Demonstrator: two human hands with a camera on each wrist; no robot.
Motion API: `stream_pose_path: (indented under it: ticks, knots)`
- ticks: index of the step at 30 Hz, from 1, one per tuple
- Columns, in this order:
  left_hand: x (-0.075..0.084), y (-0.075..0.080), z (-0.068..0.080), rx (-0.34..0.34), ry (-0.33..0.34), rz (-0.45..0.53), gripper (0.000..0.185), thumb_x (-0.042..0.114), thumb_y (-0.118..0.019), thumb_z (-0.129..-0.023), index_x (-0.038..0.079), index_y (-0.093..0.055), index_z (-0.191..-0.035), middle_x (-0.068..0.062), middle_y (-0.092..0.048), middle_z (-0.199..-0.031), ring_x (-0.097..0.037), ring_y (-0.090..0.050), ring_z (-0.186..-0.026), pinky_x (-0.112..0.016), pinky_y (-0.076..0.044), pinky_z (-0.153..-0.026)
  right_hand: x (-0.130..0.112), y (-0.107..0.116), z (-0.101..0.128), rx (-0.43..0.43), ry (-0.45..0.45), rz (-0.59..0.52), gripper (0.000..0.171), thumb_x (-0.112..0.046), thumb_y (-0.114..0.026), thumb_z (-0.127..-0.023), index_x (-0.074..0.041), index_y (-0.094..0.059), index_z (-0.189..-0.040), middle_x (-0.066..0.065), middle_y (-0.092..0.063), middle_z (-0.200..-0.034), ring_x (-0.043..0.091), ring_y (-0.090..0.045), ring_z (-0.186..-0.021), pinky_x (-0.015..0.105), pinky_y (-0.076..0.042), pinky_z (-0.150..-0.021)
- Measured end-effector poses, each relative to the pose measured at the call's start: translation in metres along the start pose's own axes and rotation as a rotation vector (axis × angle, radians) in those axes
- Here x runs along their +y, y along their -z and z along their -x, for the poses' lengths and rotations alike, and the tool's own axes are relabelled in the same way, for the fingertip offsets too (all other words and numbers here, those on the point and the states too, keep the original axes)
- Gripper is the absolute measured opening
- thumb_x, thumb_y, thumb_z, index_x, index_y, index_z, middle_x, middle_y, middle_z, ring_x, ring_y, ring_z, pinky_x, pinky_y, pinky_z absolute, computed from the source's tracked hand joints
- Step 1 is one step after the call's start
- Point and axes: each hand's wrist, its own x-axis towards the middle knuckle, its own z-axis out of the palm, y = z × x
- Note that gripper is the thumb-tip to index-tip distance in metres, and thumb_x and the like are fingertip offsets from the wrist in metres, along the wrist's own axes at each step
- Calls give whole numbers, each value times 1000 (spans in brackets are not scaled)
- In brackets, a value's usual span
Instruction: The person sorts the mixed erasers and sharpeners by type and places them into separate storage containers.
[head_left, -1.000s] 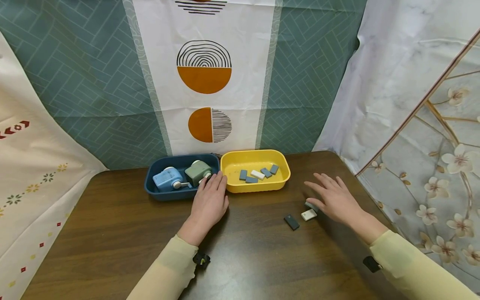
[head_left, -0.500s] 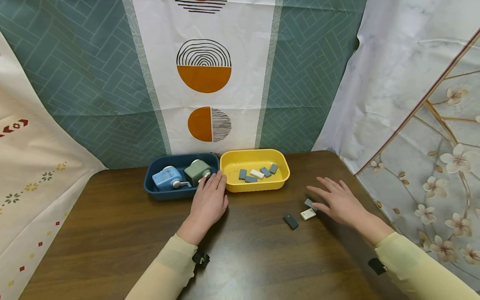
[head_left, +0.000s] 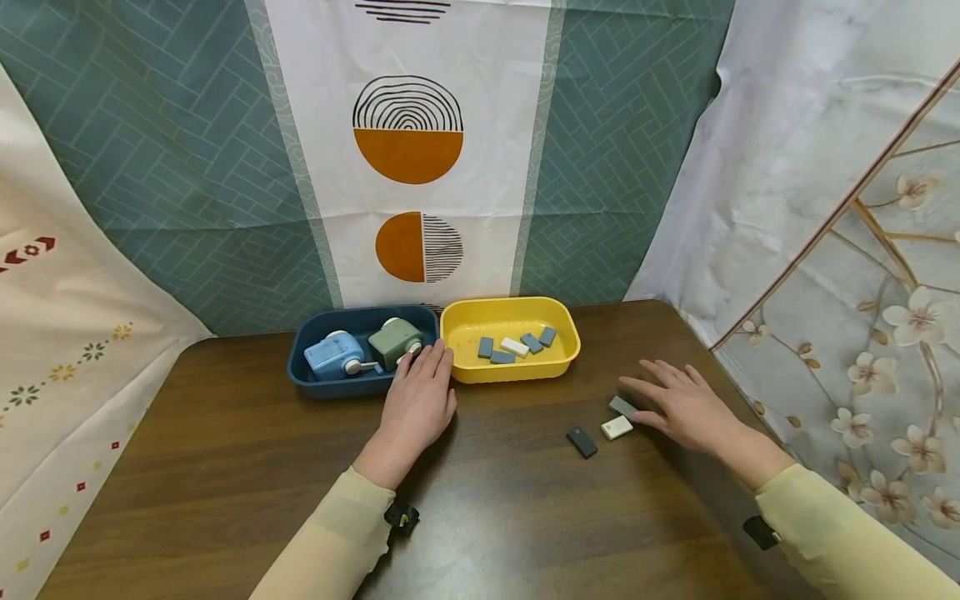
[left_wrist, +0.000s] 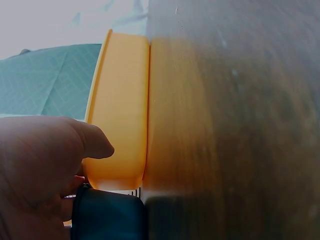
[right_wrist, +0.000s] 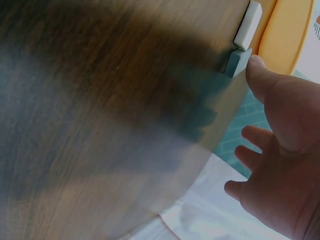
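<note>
My left hand [head_left: 416,400] rests with straight fingers at the adjoining edges of the dark blue tray [head_left: 341,388] and the yellow tray [head_left: 517,375]. In the left wrist view its thumb lies in front of the yellow tray's wall [left_wrist: 120,100]. My right hand [head_left: 686,408] is spread, holding nothing, right of three small flat rectangular blocks on the table. Nearest its thumb is a grey-blue block [head_left: 622,407]; a white block [head_left: 617,427] touches or almost touches it, and a black block [head_left: 582,442] lies apart to the left. Whether the thumb touches the grey-blue block cannot be told.
Several grey-blue blocks and one white block [head_left: 514,347] lie inside the yellow tray. The blue tray holds a light blue bottle-like object [head_left: 333,357] and a green one [head_left: 395,342]. A patterned curtain [head_left: 480,167] hangs behind the brown wooden table [head_left: 225,467].
My right hand has drifted right and slightly down, uncovering more of the grey-blue block. The left hand and the blocks have stayed in place.
</note>
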Motion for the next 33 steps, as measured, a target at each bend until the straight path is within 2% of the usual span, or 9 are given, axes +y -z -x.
stream_pose_path:
  ticks: [18,33]
  knots:
    - [1,1,0,4,-1,-3,71,25,-74,-106,1,-45,-167,-18,-38,-175,-37,-39,-160,-60,-24,-132,4,-7,0,-26,21,8,60,-38,-82,-101,-16,-66,-154,31,-51,-161,56,-46,-148,84,-31,-116]
    - [2,1,1,-3,5,0,71,25,-73,-107,1,-45,-167,-18,-37,-176,-37,-38,-161,-60,-22,-133,4,-12,-6,-37,32,-3,58,-35,-81,-102,-18,-66,-155,30,-50,-162,55,-46,-149,84,-31,-115]
